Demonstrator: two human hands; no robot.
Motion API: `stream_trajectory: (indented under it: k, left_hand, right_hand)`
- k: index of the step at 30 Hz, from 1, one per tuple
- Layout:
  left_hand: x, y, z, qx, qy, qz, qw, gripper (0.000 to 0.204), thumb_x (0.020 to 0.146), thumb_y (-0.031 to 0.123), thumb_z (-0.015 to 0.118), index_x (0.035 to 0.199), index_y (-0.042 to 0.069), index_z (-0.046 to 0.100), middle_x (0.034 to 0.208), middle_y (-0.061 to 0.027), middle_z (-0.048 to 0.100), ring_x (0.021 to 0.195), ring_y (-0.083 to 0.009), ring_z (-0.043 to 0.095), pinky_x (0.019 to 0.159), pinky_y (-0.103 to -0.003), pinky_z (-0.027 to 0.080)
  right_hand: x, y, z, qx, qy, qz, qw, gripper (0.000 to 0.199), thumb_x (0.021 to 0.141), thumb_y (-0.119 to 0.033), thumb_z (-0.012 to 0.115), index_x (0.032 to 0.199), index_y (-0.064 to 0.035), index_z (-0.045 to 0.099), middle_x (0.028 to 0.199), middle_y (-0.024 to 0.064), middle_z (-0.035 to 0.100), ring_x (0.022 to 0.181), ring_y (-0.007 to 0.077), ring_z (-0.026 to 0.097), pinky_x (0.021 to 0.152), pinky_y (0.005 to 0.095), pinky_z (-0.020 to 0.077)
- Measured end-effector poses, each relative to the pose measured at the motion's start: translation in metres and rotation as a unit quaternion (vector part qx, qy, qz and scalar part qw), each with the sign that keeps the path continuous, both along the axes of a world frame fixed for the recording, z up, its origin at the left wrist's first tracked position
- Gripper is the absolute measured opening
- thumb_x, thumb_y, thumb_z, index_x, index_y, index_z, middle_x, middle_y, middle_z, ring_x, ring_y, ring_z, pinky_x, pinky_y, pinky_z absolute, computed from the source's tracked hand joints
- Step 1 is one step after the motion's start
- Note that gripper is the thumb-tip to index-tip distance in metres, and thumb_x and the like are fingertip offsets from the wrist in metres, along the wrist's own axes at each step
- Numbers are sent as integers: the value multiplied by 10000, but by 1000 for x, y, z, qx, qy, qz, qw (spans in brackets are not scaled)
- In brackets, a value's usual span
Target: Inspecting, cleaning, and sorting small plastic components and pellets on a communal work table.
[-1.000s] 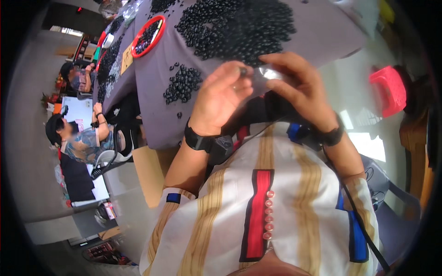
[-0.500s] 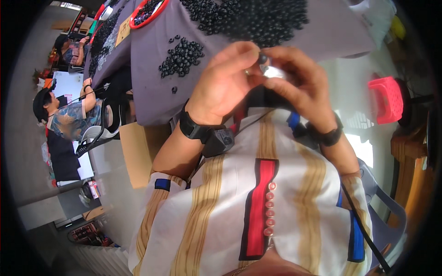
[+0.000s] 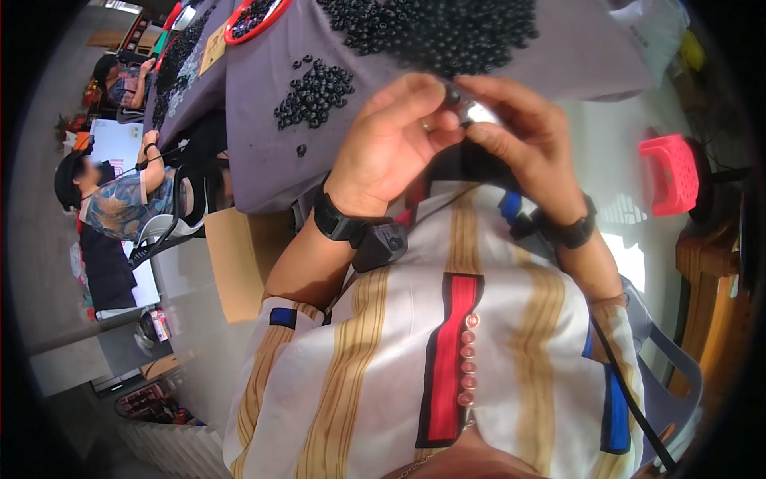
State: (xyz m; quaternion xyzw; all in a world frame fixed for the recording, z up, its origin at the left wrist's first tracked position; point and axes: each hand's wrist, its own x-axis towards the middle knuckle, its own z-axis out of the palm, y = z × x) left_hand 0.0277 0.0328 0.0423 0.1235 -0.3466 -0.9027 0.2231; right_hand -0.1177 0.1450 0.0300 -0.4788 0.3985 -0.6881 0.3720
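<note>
Pinching a small dark bead (image 3: pixel 453 94) between them, the left hand (image 3: pixel 391 144) and right hand (image 3: pixel 523 140) meet at twelve o'clock, just above the grey table's (image 3: pixel 263 172) near edge. Its long axis cannot be told; fingers hide most of it. Both wrists bend inward, fingertips closed on it. A loose bead pile (image 3: pixel 315 92) lies at ten o'clock.

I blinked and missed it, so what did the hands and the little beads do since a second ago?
Both hands pinch the same small shiny piece throughout, now nearer the striped shirt; the view tipped down. The black beads stayed on the grey cloth.
</note>
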Motion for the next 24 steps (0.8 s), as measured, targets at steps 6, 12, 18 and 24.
stream_trajectory:
  k: [6,12,18,24]
  left_hand:
    - [0,3,-1,18,-1,-3,1000,87,874,77,598,955,47,607,856,-57,640,754,-141,619,725,-301,534]
    - [3,2,-1,-22,-3,3,1000,113,869,52,592,981,38,602,877,-64,635,770,-151,616,747,-315,529]
    - [4,3,-1,-38,-3,8,999,111,869,50,592,980,41,601,879,-63,636,775,-147,615,762,-318,524]
    - [5,4,0,-39,-13,-3,999,133,873,58,593,1005,38,596,876,-60,634,775,-138,611,750,-295,521]
  right_hand:
    - [-1,4,3,4,38,5,999,409,815,15,654,1211,16,554,1150,99,597,1068,172,566,944,290,439]
    - [-1,2,2,6,15,32,999,399,805,28,661,1194,14,569,1136,88,600,1038,158,576,923,279,454]
    - [-3,4,0,29,17,44,998,386,796,30,671,1170,12,579,1110,73,608,1031,152,577,915,277,459]
    - [-4,3,0,27,1,48,998,380,789,21,682,1157,11,586,1074,62,611,996,140,584,895,270,469]
